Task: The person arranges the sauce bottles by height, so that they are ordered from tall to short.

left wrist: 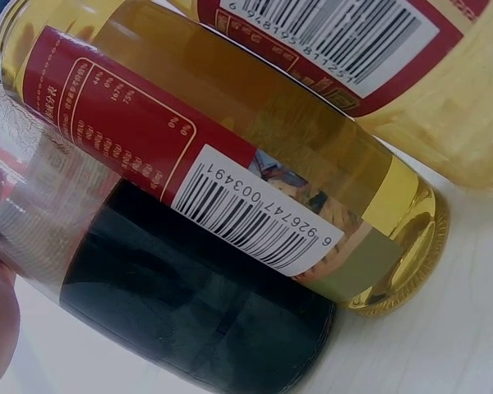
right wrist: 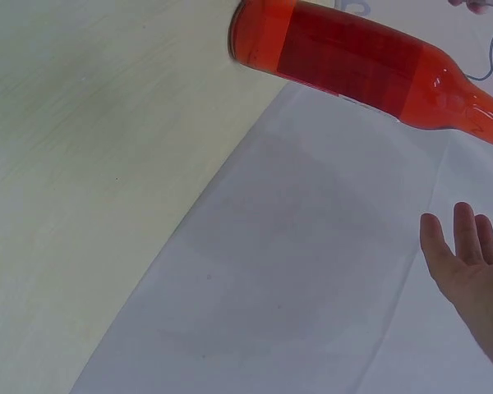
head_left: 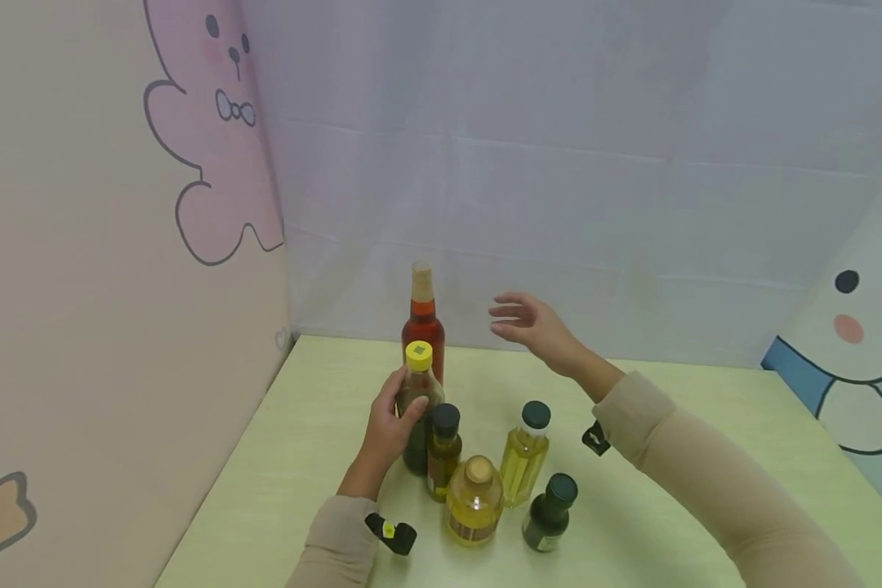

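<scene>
My left hand (head_left: 389, 425) grips a yellow-capped bottle (head_left: 414, 452) of dark liquid round its upper body, thumb on the near side. That bottle stands upright on the table; the left wrist view shows its clear upper part and dark contents (left wrist: 197, 287). Pressed close beside it is a dark-capped amber bottle (head_left: 444, 457), whose red label and barcode (left wrist: 255, 217) show in the left wrist view. Behind stands a tall bottle of red liquid (head_left: 424, 327). My right hand (head_left: 540, 327) hangs in the air to its right, fingers apart, holding nothing; the right wrist view shows the red bottle (right wrist: 353, 61) beyond the fingers.
Nearer on the pale table (head_left: 265, 506) stand a round bottle of yellow liquid (head_left: 474, 508), a dark-capped bottle of light yellow oil (head_left: 523, 464) and a small dark bottle (head_left: 547, 516). A fabric wall (head_left: 559, 204) rises behind the table, and a bear-printed one (head_left: 118, 286) at the left.
</scene>
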Demonstrator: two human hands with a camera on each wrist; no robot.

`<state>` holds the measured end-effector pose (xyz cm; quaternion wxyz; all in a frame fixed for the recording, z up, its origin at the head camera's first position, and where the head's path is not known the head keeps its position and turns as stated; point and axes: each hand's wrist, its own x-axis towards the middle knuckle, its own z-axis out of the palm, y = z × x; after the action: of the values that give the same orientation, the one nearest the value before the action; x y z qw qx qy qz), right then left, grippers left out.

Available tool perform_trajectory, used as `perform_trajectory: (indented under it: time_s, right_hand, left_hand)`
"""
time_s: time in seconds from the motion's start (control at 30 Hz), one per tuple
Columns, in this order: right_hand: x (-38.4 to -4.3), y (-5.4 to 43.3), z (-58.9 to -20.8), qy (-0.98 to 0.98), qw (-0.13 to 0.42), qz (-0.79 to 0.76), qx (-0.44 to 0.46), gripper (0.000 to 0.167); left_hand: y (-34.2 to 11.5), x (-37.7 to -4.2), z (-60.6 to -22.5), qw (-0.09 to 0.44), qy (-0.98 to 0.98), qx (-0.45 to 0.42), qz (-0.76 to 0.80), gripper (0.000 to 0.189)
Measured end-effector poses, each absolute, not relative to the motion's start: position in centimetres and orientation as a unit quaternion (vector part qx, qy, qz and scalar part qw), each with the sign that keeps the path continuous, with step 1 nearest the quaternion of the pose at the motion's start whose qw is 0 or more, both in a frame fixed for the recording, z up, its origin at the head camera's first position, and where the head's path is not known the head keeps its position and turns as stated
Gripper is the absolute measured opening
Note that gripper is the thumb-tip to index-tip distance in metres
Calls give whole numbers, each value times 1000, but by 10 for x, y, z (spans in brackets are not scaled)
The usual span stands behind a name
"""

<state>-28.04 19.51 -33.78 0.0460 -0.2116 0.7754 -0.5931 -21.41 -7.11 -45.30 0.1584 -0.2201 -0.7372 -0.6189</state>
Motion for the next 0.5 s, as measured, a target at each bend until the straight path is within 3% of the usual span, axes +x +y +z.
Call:
perform_trajectory:
  time_s: [0.5]
  right_hand:
    - [-264,202,-343,751,43,-626,-208,53]
  left_hand:
    - [-75,-213,-452,173,-736,-217,-618,53]
